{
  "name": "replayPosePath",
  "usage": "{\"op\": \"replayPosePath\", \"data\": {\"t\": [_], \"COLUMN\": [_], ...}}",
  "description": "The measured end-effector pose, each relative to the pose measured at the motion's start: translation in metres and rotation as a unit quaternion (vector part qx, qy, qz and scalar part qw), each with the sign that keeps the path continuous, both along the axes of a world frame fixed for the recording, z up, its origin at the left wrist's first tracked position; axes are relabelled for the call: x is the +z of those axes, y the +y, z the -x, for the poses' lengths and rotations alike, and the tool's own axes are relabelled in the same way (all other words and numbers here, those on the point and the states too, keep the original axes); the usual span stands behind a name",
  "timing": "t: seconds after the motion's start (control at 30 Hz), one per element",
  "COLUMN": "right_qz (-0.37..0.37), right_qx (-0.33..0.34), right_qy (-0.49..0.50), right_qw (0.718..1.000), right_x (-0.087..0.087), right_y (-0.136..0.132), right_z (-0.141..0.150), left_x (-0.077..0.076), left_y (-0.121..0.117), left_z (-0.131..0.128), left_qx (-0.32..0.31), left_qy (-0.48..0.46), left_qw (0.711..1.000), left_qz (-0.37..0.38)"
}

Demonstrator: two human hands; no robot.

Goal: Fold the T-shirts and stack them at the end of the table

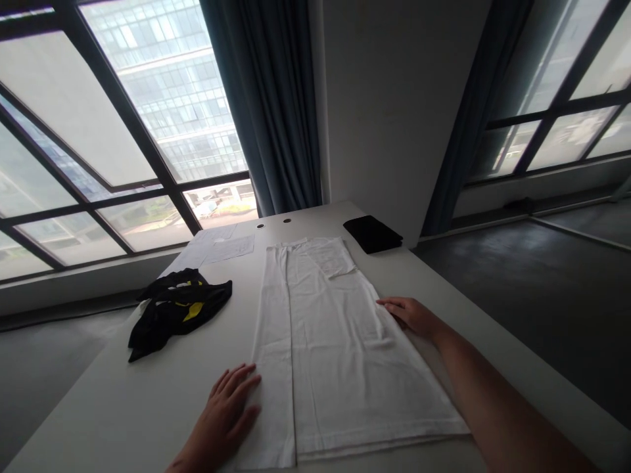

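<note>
A white T-shirt [340,341] lies lengthwise on the white table, its left side folded inward in a long strip and its hem toward me. A sleeve is laid over near the far end, and wrinkles run across the body. My left hand [231,408] rests flat on the near left edge of the folded strip, fingers stretched out. At the shirt's right edge, about halfway up, my right hand [411,316] has its fingers closed on the fabric; the thumb is partly hidden.
On the table's left lies a crumpled black garment [170,318] with yellow patches. A folded black cloth [373,234] sits at the far right edge. Paper sheets [229,248] lie at the far left. Behind are windows, a blue curtain [276,98] and a pillar [389,98].
</note>
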State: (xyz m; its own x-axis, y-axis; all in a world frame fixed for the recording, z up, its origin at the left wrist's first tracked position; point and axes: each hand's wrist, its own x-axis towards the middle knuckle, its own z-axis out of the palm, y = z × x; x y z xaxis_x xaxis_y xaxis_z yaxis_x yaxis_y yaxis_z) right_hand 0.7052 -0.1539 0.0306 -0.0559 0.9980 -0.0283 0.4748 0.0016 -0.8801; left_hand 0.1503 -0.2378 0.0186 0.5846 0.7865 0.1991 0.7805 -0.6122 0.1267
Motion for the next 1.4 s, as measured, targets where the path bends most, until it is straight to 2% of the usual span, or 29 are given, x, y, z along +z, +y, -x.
{"op": "replayPosePath", "data": {"t": [0.17, 0.23, 0.33, 0.43, 0.53, 0.67, 0.77, 0.87, 0.97, 1.13, 1.23, 1.33, 1.4], "right_qz": [0.094, 0.123, 0.155, 0.146, 0.127, 0.152, 0.178, 0.157, 0.138, 0.102, 0.053, -0.044, -0.127], "right_qx": [-0.024, -0.043, -0.013, 0.050, 0.084, 0.140, 0.190, 0.214, 0.228, 0.169, 0.090, -0.003, -0.036], "right_qy": [0.200, 0.223, 0.199, 0.193, 0.200, 0.197, 0.162, 0.112, 0.071, 0.126, 0.124, 0.053, 0.005], "right_qw": [0.975, 0.966, 0.967, 0.969, 0.968, 0.958, 0.952, 0.958, 0.961, 0.972, 0.987, 0.998, 0.991], "right_x": [0.002, 0.002, 0.003, 0.005, 0.008, 0.010, 0.010, 0.012, 0.013, 0.003, -0.008, -0.019, -0.025], "right_y": [-0.006, -0.006, -0.006, -0.008, -0.012, -0.014, -0.013, -0.015, -0.018, -0.013, -0.006, 0.005, 0.018], "right_z": [0.000, 0.001, 0.003, 0.008, 0.017, 0.025, 0.029, 0.035, 0.040, 0.044, 0.044, 0.042, 0.040], "left_x": [0.003, 0.005, 0.012, 0.020, 0.027, 0.036, 0.044, 0.050, 0.049, 0.035, 0.032, 0.032, 0.033], "left_y": [0.009, 0.014, 0.022, 0.030, 0.034, 0.037, 0.038, 0.036, 0.031, 0.024, 0.023, 0.023, 0.023], "left_z": [-0.024, -0.040, -0.068, -0.096, -0.120, -0.149, -0.170, -0.187, -0.199, -0.209, -0.211, -0.211, -0.210], "left_qx": [0.023, 0.029, 0.011, -0.027, -0.060, -0.096, -0.126, -0.136, -0.131, -0.165, -0.187, -0.192, -0.196], "left_qy": [-0.032, -0.045, -0.073, -0.093, -0.093, -0.083, -0.078, -0.084, -0.101, -0.101, -0.112, -0.136, -0.157], "left_qw": [0.999, 0.999, 0.997, 0.994, 0.989, 0.979, 0.970, 0.960, 0.952, 0.953, 0.945, 0.936, 0.930], "left_qz": [-0.004, 0.000, 0.023, 0.059, 0.103, 0.158, 0.193, 0.231, 0.258, 0.233, 0.242, 0.260, 0.269]}}
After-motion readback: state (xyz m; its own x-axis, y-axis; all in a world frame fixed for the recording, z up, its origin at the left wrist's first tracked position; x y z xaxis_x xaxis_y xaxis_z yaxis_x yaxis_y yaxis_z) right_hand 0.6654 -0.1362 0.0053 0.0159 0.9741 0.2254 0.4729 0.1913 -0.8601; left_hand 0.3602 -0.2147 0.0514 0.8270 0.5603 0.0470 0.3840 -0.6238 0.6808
